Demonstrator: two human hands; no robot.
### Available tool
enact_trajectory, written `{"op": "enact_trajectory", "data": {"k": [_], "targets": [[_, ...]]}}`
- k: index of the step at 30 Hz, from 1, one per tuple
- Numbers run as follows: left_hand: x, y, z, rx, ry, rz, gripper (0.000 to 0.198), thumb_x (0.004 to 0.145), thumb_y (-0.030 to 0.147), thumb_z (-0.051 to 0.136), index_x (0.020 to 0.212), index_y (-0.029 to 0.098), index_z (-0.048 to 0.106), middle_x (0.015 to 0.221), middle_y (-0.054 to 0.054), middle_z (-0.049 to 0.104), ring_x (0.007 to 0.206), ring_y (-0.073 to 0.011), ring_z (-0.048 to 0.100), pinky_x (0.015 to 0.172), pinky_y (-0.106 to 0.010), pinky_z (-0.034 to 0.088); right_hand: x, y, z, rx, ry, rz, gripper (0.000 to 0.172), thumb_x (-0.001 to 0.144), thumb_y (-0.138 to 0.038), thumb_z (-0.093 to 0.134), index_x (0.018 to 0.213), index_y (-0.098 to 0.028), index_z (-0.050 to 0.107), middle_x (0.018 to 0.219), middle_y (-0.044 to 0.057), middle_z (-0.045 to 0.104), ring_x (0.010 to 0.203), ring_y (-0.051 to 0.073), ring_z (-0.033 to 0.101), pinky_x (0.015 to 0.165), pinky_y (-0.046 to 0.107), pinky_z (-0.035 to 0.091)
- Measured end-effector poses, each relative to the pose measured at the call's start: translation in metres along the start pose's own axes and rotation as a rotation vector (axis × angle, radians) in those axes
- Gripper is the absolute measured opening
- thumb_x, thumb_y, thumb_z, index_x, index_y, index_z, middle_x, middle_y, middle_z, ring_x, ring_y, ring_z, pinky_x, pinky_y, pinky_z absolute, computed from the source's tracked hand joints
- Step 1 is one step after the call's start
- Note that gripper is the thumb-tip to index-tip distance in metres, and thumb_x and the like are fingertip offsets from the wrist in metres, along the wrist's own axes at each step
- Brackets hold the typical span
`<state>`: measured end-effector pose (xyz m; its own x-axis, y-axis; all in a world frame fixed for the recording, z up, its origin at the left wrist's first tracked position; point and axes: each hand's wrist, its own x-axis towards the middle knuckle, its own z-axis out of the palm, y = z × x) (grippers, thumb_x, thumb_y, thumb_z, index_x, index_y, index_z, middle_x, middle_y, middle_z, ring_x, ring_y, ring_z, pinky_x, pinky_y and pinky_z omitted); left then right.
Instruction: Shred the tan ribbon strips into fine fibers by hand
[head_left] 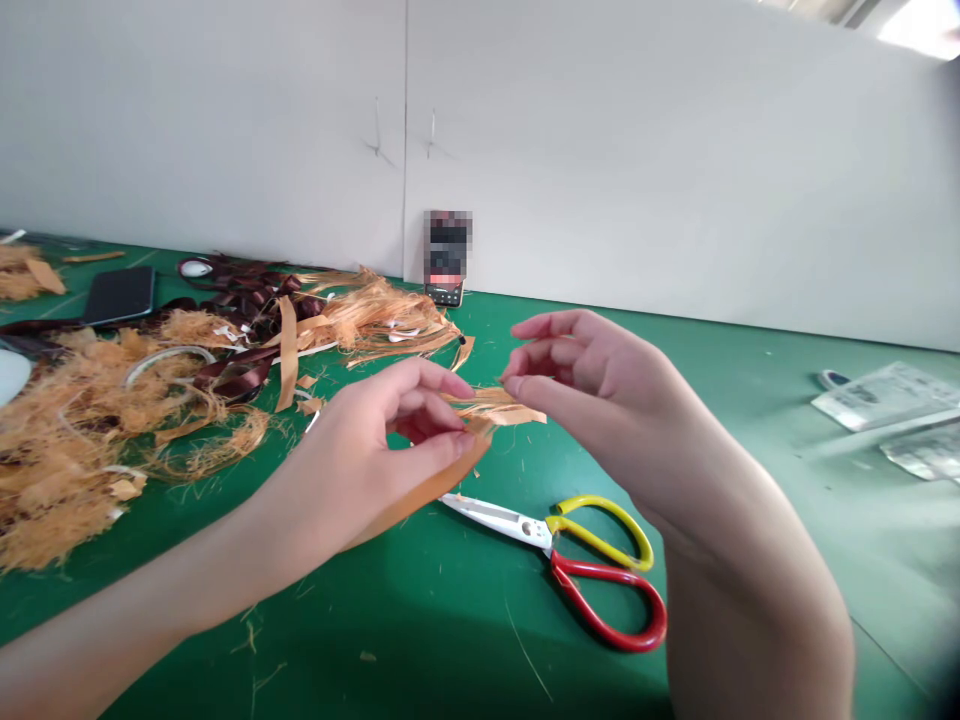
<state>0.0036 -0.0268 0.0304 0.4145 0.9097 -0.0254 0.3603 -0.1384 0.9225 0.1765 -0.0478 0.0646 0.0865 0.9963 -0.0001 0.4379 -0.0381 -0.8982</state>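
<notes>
Orange frayed strip (pixel 491 405) held up between both hands, its long tail hanging down toward the scissors. Left hand (pixel 352 460): fingers (pixel 454 445) clamped on the strip; right hand (pixel 592 400): fingers (pixel 547 325) curled just at the frayed end, can't tell if gripping. Red-and-yellow scissors (pixel 555 540) lie on the green tabletop (pixel 450 640) just below, with a heap of orange fibre (pixel 67 480), dark red ribbon (pixel 240 300) and a black phone (pixel 120 295) off left.
</notes>
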Motion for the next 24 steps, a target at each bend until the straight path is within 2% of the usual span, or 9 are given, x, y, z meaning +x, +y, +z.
{"op": "enact_trajectory", "data": {"k": [6,11,16,20,24], "targets": [[-0.0003,0.0054,-0.0010,-0.144,-0.041,-0.080,0.022,0.079,0.031,0.067,0.098,0.023,0.057,0.082,0.003,0.068,0.088,-0.0166,0.068,0.079,-0.026,0.052,0.0000,-0.0008,-0.0010,0.063,-0.045,0.006,0.025,0.081,-0.018,0.058,0.105,-0.017,0.051,0.089,0.002,0.065,0.082,0.014,0.064,0.068,0.025,0.051],[0.0001,0.0073,-0.0024,-0.186,-0.044,-0.092,0.021,0.081,0.026,0.065,0.100,0.023,0.057,0.082,0.004,0.070,0.085,-0.0143,0.068,0.075,-0.022,0.052,-0.0033,0.0011,-0.0023,0.009,-0.207,0.071,0.039,0.078,-0.021,0.063,0.114,-0.022,0.047,0.102,0.002,0.066,0.091,0.016,0.065,0.076,0.028,0.054],[-0.0004,0.0060,-0.0028,-0.168,-0.051,-0.087,0.021,0.081,0.025,0.065,0.101,0.024,0.057,0.084,0.004,0.071,0.085,-0.0130,0.067,0.074,-0.020,0.051,-0.0035,0.0030,0.0002,-0.069,-0.284,0.017,0.030,0.078,-0.017,0.059,0.106,-0.024,0.051,0.090,-0.003,0.068,0.084,0.012,0.064,0.073,0.024,0.052],[0.0004,0.0037,-0.0014,-0.157,-0.075,-0.048,0.029,0.076,0.032,0.070,0.101,0.024,0.057,0.084,0.005,0.070,0.081,-0.0134,0.067,0.071,-0.021,0.051,-0.0023,0.0016,0.0011,-0.086,-0.279,0.043,0.028,0.077,-0.016,0.057,0.104,-0.023,0.051,0.085,-0.004,0.067,0.078,0.011,0.063,0.067,0.023,0.051],[0.0002,0.0051,-0.0005,-0.143,-0.063,-0.101,0.028,0.076,0.029,0.069,0.101,0.022,0.057,0.078,0.005,0.068,0.078,-0.0132,0.066,0.068,-0.021,0.050,-0.0017,0.0009,0.0034,-0.065,-0.260,0.071,0.030,0.077,-0.019,0.057,0.106,-0.023,0.048,0.085,-0.003,0.066,0.078,0.014,0.063,0.067,0.027,0.050]]}}
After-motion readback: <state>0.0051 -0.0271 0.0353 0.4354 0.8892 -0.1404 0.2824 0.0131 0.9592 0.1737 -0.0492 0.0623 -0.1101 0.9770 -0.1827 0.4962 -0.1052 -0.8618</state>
